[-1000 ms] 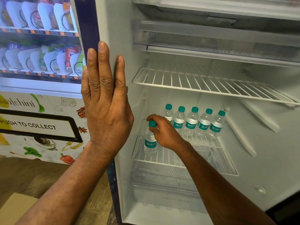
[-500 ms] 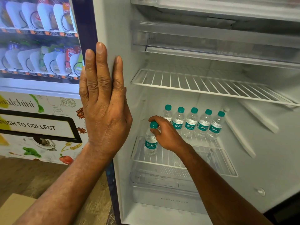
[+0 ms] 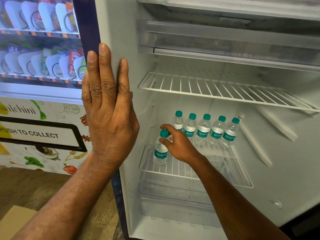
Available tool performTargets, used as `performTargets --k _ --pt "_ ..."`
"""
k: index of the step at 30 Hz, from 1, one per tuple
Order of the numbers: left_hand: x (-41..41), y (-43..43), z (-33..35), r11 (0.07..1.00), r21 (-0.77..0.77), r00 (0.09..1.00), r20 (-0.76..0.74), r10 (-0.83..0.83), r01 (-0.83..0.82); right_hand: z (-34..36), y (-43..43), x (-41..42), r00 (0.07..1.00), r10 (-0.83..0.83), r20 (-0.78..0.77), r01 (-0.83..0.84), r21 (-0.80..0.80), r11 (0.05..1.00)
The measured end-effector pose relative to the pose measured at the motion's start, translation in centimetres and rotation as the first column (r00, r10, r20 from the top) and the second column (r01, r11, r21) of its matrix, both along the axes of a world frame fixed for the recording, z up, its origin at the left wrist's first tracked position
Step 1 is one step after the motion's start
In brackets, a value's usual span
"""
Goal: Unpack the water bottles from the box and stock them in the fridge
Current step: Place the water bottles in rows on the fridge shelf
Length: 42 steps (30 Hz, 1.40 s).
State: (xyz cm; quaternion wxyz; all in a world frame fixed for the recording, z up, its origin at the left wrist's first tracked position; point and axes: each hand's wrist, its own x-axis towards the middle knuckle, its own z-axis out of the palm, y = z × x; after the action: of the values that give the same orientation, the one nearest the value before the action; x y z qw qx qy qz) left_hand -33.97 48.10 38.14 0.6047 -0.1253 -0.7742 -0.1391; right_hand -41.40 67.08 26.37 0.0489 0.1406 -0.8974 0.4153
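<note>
Right hand [image 3: 180, 146] eased back off cap since a second ago; front bottle [image 3: 160, 153] unmoved, left hand unchanged.
Fridge [image 3: 121, 32]: door open, white interior.
Vending machine [image 3: 39, 108]: just left of fridge.
Left hand [image 3: 107, 108]: flat, fingers straight, pressed on fridge's left front edge.
Lower wire shelf [image 3: 239, 170]: carries all bottles.
Cardboard box [image 3: 15, 220]: corner only, on floor bottom left.
Back row of five bottles [image 3: 203, 130]: upright, side by side at shelf rear.
Front bottle: upright, front left of shelf; right hand's thumb and fingertips pinch its neck below green cap.
</note>
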Motion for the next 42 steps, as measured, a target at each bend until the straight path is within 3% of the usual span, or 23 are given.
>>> performTargets --k 18,23,27,32,36,42 --pt "0.0 -0.1 0.0 1.0 -0.008 1.0 0.003 0.018 -0.018 0.1 1.0 -0.5 0.997 -0.062 0.05 0.069 -0.153 0.986" --pt "-0.1 -0.1 0.0 1.0 -0.008 1.0 0.0 0.015 -0.015 0.1 2.4 -3.2 0.932 -0.349 -0.093 0.316 -0.258 0.913" --pt "-0.1 0.0 -0.1 1.0 -0.008 1.0 -0.003 0.008 -0.008 0.4 3.0 -6.0 0.899 -0.407 -0.159 0.386 -0.145 0.911" --pt "-0.2 -0.1 -0.1 1.0 -0.015 1.0 -0.02 0.021 -0.021 0.6 3.1 -8.6 0.957 -0.259 -0.13 0.272 0.089 0.958" --pt "-0.3 -0.1 -0.1 0.999 -0.02 0.999 -0.034 0.025 -0.025 0.2 3.1 -9.7 0.981 -0.181 -0.064 0.192 0.304 0.933" --pt "-0.4 -0.2 0.0 0.999 -0.025 0.999 -0.033 0.019 -0.02 0.3 2.7 -9.7 0.954 -0.258 -0.151 0.296 0.343 0.891"
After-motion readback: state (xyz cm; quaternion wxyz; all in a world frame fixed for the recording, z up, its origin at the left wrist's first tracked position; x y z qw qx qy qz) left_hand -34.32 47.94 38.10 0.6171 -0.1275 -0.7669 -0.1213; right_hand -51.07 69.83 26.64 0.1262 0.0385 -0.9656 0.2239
